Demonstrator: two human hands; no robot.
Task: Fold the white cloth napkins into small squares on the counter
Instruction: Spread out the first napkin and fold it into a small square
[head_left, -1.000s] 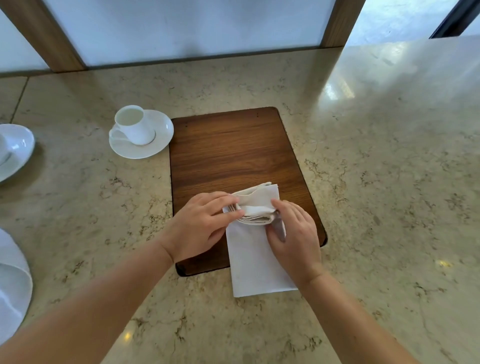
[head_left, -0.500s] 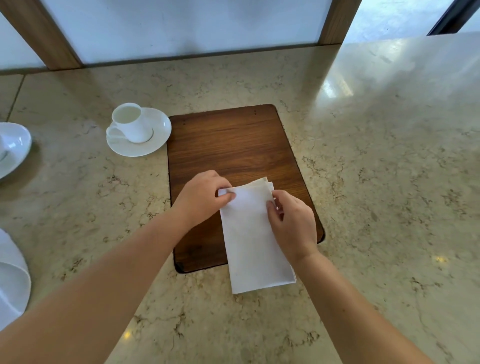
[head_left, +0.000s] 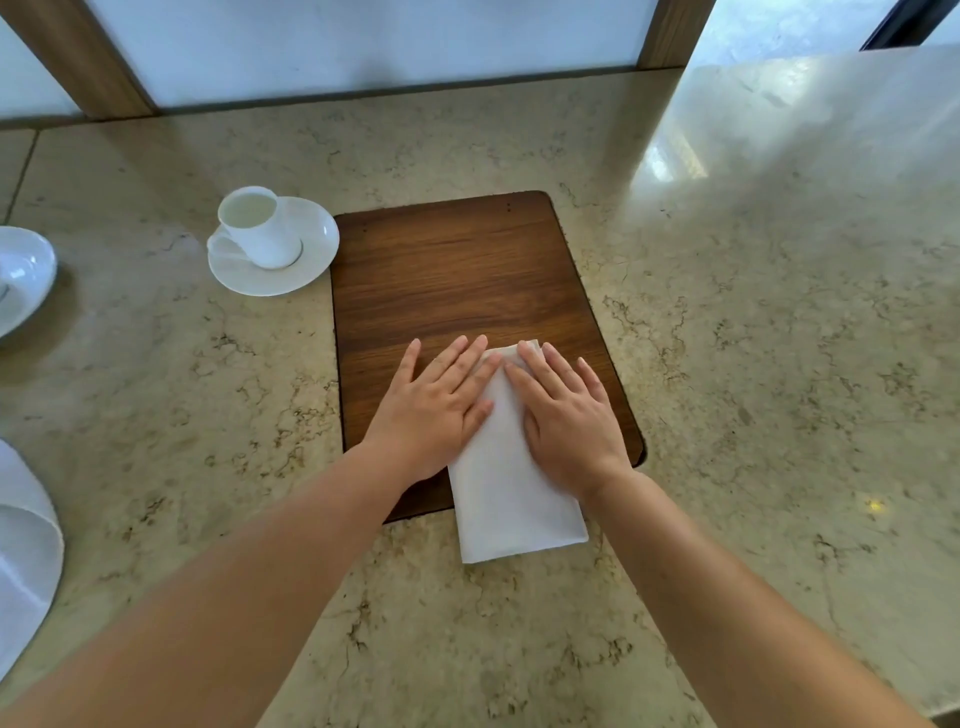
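Nearest the camera, two bare forearms reach out over the counter (head_left: 779, 338), a polished beige stone top with darker veins. Just past them lies the napkin (head_left: 511, 499), a white cloth already folded into a long narrow strip; its near end rests on the bare stone and its far end lies on a dark wooden board (head_left: 457, 280). The left hand (head_left: 436, 410) lies flat and spread, palm down, partly on the strip's left edge and partly on the board; the right hand (head_left: 566, 421) lies flat on the strip's right side, fingers stretched toward the far end. Neither hand grips anything: both are open and pressing. At the far end, thin layered edges of cloth show between the fingertips. The step in hand looks like smoothing and creasing the strip after a lengthwise fold. The strip is still much longer than it is wide, so the next move probably calls for pinching one short end at both corners and carrying it over to meet the other end, keeping the edges lined up so the layers do not slip. Further off to the left stand a white cup (head_left: 258, 226) on a saucer (head_left: 311, 260). More white dishes (head_left: 23, 275) sit at the left edge. No writing or brand can be read anywhere.
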